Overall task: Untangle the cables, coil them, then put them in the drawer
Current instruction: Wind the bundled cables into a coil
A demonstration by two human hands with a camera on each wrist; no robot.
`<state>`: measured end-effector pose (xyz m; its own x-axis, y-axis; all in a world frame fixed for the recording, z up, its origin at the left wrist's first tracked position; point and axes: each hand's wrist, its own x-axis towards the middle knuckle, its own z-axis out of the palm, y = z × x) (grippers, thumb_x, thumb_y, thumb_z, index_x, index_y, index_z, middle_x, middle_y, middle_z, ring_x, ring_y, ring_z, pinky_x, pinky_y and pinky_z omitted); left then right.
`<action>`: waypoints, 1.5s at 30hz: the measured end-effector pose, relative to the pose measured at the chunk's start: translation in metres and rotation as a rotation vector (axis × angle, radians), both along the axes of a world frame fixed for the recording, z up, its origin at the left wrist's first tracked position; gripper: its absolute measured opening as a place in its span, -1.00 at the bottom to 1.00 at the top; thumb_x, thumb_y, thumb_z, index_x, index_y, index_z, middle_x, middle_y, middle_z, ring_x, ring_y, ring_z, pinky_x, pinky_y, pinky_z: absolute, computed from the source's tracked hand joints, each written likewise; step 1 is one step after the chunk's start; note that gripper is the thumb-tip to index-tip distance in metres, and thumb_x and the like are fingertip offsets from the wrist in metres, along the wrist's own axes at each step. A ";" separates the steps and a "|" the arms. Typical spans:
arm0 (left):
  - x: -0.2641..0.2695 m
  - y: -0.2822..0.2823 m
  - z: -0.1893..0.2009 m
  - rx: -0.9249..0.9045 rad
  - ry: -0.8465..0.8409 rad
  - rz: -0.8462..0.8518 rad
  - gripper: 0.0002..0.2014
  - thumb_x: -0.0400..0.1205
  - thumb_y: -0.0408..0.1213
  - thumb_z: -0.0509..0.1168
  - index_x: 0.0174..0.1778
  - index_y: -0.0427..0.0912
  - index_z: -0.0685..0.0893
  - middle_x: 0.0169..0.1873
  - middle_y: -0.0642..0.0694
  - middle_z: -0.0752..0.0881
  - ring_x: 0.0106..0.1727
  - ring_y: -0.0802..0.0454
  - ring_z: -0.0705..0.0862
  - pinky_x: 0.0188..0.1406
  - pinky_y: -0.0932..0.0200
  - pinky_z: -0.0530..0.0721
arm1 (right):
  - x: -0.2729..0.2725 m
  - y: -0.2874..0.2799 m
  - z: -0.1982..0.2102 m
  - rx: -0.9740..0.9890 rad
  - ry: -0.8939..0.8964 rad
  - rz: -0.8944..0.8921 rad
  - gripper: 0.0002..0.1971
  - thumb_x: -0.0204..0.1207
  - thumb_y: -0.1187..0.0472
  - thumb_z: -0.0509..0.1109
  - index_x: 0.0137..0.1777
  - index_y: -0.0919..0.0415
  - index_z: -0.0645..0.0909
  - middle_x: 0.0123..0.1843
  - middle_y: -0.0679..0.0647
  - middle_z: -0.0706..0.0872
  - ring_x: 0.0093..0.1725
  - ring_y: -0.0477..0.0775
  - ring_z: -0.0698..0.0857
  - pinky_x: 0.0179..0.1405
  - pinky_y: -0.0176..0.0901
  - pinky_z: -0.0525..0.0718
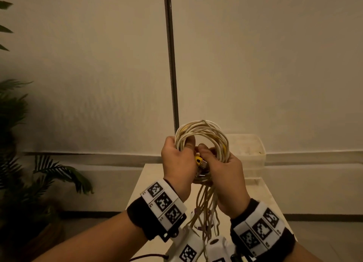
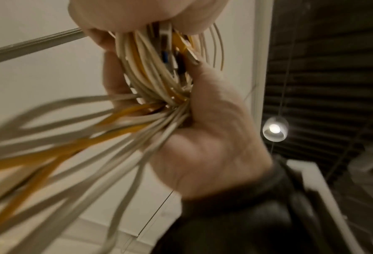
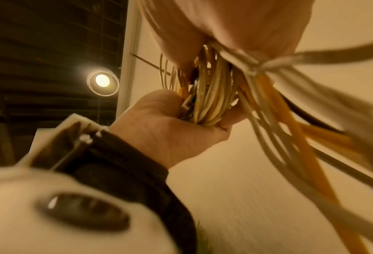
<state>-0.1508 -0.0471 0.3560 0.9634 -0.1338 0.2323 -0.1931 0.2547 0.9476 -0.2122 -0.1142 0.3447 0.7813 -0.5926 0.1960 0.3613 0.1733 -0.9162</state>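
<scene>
Cable coil point(image 1: 202, 135) upright, tails hanging down.

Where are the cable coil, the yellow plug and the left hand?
cable coil point(image 1: 198, 128), head view, top arc of loops.
yellow plug point(image 1: 198, 160), head view, its yellow body.
left hand point(image 1: 174, 157), head view, back of hand.

Smooth plastic-sheathed cables point(image 1: 204, 135), a shiny metal plug point(image 1: 203, 164), cloth wristbands point(image 1: 137, 214).

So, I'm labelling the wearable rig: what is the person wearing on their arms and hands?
Bare forearms and no gloves. The left hand and right hand each have a black fabric wristband carrying a white plate of three square black-and-white coded markers, with a white plastic camera housing below.
</scene>
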 end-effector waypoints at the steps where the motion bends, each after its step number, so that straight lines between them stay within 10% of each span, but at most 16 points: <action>1: 0.000 0.001 0.000 0.004 -0.004 -0.013 -0.90 0.69 -0.24 0.33 -0.01 -0.21 0.61 -0.20 -0.20 0.73 -0.23 -0.02 0.72 -0.28 0.06 0.77 | -0.001 0.000 -0.001 0.027 0.014 0.030 -0.73 0.45 0.11 0.53 -0.01 0.33 0.70 -0.14 0.36 0.81 -0.23 0.32 0.82 -0.28 0.30 0.80; 5: -0.004 0.006 -0.002 0.063 -0.092 -0.082 -0.93 0.66 -0.33 0.38 0.03 -0.15 0.68 -0.16 -0.14 0.80 -0.15 0.03 0.78 -0.16 0.14 0.77 | -0.002 -0.005 -0.006 0.071 0.062 0.061 -0.74 0.53 0.16 0.45 0.00 0.41 0.67 -0.29 0.28 0.79 -0.40 0.21 0.78 -0.45 0.03 0.73; 12: 0.007 0.004 -0.001 0.073 -0.063 0.008 -0.93 0.67 -0.29 0.35 -0.07 -0.21 0.63 -0.20 -0.32 0.74 -0.20 -0.23 0.75 -0.16 -0.15 0.81 | -0.006 -0.007 -0.010 0.011 -0.004 0.218 -0.62 0.34 0.11 0.52 0.12 0.30 0.68 -0.03 0.31 0.82 -0.07 0.30 0.83 -0.12 0.24 0.81; 17: 0.001 0.002 -0.005 -0.040 0.064 -0.106 -0.91 0.69 -0.25 0.33 0.02 -0.19 0.60 -0.24 -0.27 0.75 -0.17 -0.18 0.85 -0.16 -0.29 0.83 | -0.006 -0.008 -0.016 -0.039 -0.072 0.243 -0.52 0.26 0.22 0.55 0.20 0.30 0.62 -0.03 0.28 0.82 -0.12 0.33 0.83 -0.27 0.17 0.79; 31: 0.024 0.020 0.003 0.167 -0.109 -0.114 -0.69 0.49 -0.42 0.53 0.05 -0.17 0.59 -0.18 -0.25 0.79 -0.25 -0.14 0.83 -0.25 -0.02 0.81 | 0.002 -0.029 -0.006 -0.112 0.048 0.264 -0.85 0.40 0.43 0.51 -0.08 0.31 0.62 -0.30 0.31 0.74 -0.39 0.30 0.75 -0.40 0.17 0.78; 37: 0.053 0.043 0.045 0.873 -0.411 -0.451 -0.28 0.29 -0.02 0.64 0.35 0.07 0.49 -0.01 -0.04 0.79 -0.06 0.05 0.82 -0.04 -0.04 0.83 | 0.003 -0.041 0.003 -0.365 0.170 0.369 -0.77 0.38 0.36 0.55 0.02 0.20 0.70 -0.15 0.32 0.80 -0.27 0.34 0.81 -0.38 0.16 0.79; 45: 0.039 0.026 0.033 0.709 -0.317 -0.454 -0.75 0.42 -0.22 0.61 -0.11 -0.27 0.76 -0.35 -0.26 0.81 -0.43 -0.10 0.77 -0.33 -0.02 0.81 | 0.005 -0.057 0.018 -0.655 0.195 0.382 -0.73 0.35 0.37 0.57 0.04 0.16 0.73 -0.13 0.26 0.80 -0.18 0.28 0.82 -0.17 0.36 0.79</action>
